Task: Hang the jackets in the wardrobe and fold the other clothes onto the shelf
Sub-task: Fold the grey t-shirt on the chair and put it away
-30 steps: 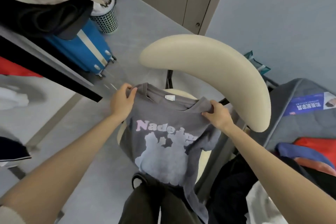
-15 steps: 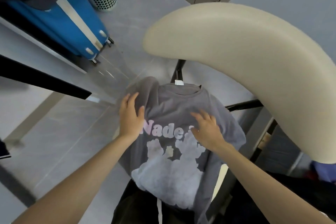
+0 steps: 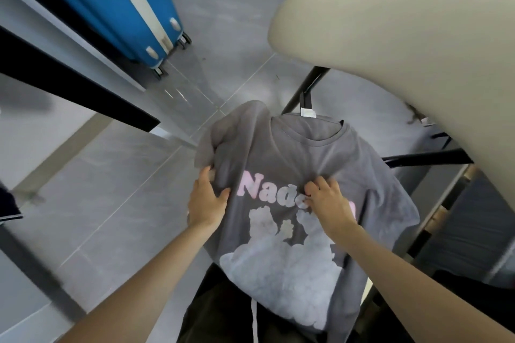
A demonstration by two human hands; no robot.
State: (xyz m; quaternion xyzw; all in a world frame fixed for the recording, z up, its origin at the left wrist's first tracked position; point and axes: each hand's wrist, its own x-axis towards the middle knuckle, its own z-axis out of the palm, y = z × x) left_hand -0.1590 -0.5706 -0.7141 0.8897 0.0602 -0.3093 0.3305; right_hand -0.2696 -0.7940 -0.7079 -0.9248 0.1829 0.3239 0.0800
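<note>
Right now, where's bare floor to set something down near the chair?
Bare floor lies left of the shirt, below the suitcase. The chair seat is covered by the shirt and both hands.

Chair seat under a grey T-shirt (image 3: 320, 159)
The shirt lies print-up, below the chair's cream backrest (image 3: 404, 36).

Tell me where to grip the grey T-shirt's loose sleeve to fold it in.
Pinch the sleeve at its outer hem, coming from the left with the left hand, which already bunches the cloth just below it. The sleeve sticks out past the T-shirt body on that side, so it will probably fold in across the lettering while the right hand pins the chest.
</note>
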